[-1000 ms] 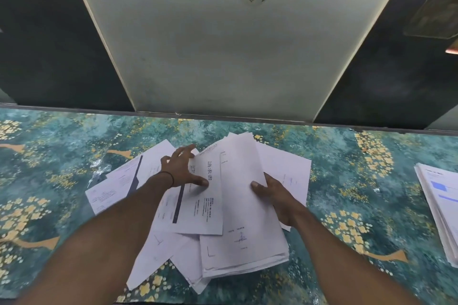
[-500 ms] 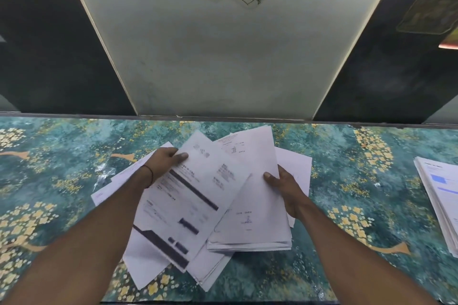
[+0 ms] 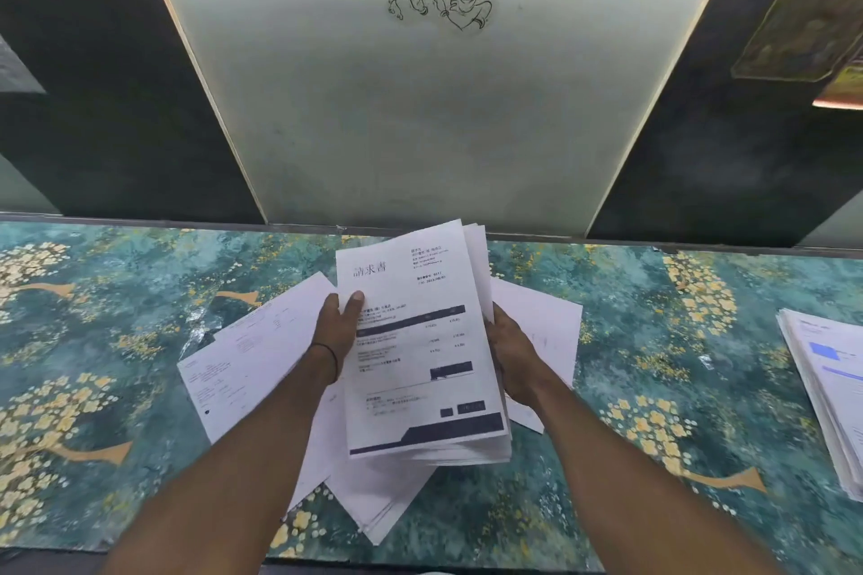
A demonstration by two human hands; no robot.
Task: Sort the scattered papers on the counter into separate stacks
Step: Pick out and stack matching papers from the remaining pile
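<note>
A bundle of white printed sheets (image 3: 420,355) is lifted above the counter, an invoice with dark bars on top. My left hand (image 3: 338,324) grips its left edge, thumb over the top sheet. My right hand (image 3: 511,350) holds the right edge from the side and below. Beneath lie scattered loose papers (image 3: 247,355) fanned out on the counter (image 3: 116,341), some at the left, some under the bundle and some to its right (image 3: 541,317).
A separate stack of papers (image 3: 831,388) with blue print lies at the counter's far right edge. The counter has a teal and yellow floral cover. Behind it rises a pale panel (image 3: 420,107) with a line drawing, between dark wall sections.
My left hand slid the dark-barred invoice from the left onto the sheets in my right hand. Both hands now hold the squared bundle, raised off the pile.
</note>
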